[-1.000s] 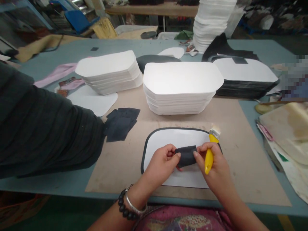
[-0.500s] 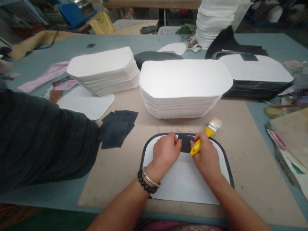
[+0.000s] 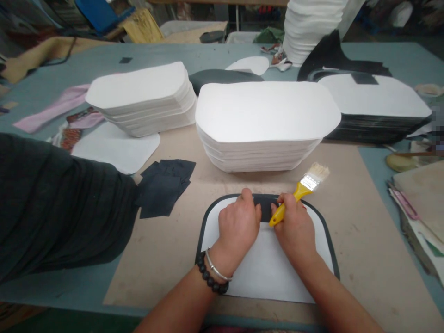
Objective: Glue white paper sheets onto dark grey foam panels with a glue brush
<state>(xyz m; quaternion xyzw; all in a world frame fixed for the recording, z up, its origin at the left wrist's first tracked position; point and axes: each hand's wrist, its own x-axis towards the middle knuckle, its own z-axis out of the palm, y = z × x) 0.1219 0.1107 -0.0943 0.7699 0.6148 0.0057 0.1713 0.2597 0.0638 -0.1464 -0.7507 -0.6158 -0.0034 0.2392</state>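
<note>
Your left hand (image 3: 239, 222) is mostly closed, its thumb and fingers at the left side of a small black patch (image 3: 265, 208). Your right hand (image 3: 294, 226) is curled around the yellow handle of a brush (image 3: 294, 196), with its fingertips at the patch's right side. The patch lies at the far edge of a white panel (image 3: 267, 263) with a black border, on the brown sheet (image 3: 163, 259) in front of you. Beyond the panel is a white stack (image 3: 267, 115); loose black pieces (image 3: 164, 187) lie to its left.
</note>
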